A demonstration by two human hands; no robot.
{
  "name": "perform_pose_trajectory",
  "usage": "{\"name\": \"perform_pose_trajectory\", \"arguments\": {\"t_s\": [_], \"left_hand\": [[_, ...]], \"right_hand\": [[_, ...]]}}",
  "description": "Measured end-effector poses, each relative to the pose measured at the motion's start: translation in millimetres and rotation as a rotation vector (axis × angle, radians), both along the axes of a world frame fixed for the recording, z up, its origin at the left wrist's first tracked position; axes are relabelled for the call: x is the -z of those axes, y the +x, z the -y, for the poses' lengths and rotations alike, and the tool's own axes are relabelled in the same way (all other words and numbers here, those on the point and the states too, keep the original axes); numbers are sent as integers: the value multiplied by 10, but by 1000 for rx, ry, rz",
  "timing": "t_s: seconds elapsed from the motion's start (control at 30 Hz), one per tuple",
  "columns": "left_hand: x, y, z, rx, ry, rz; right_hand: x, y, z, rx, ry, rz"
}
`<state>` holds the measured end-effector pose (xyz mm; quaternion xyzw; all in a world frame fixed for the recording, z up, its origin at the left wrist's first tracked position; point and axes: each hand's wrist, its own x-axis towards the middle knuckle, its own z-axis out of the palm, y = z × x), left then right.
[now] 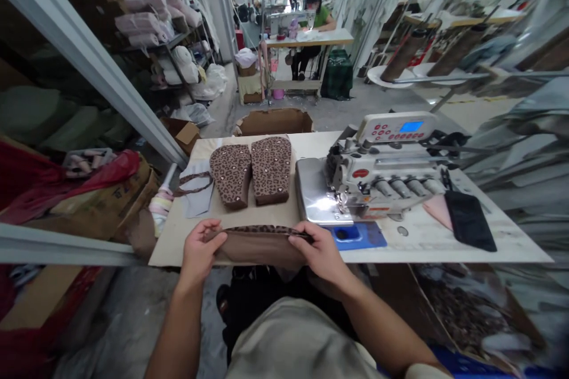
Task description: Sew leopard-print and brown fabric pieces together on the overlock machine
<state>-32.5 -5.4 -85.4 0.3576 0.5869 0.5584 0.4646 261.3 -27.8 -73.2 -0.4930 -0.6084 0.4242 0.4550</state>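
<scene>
Between my two hands a brown fabric piece point(262, 247) with a leopard-print edge is stretched at the table's front edge. My left hand point(203, 249) pinches its left end, and my right hand point(317, 249) grips its right end near the blue plate. Just beyond lie two stacks of leopard-print fabric pieces, a left stack point(231, 174) and a right stack point(271, 169). To the right stands an overlock sewing machine point(377, 172) with a lit blue display; its metal bed is close to my right hand. A leopard-print strip point(195, 183) rests on pale paper at the left.
A black pouch point(471, 222) lies at the table's point(427, 249) right side. Behind the table is an open cardboard box point(275, 122). A metal post point(98, 53) slants along the left. Farther back, a person point(317, 15) sits at another sewing table.
</scene>
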Motion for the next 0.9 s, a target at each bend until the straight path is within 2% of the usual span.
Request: {"name": "perform_pose_trajectory", "arguments": {"t_s": [0.1, 0.2, 0.33, 0.53, 0.63, 0.77, 0.9], "left_hand": [[-120, 223, -80, 126, -50, 29], [-235, 517, -179, 262, -15, 78], [-342, 944, -297, 449, 34, 125], [-368, 1397, -422, 691, 55, 89], [-436, 1515, -471, 859, 13, -50], [-600, 1627, -511, 1085, -12, -386], [-694, 1693, -526, 1110, 72, -571]], "right_hand": [[-79, 244, 111, 77, 0, -11], [-59, 512, 203, 153, 2, -12], [57, 850, 333, 287, -8, -23], [262, 1237, 557, 448, -40, -45], [351, 1385, 655, 509, -32, -54], [412, 1544, 733, 559, 30, -13], [440, 1634, 741, 578, 52, 14]]}}
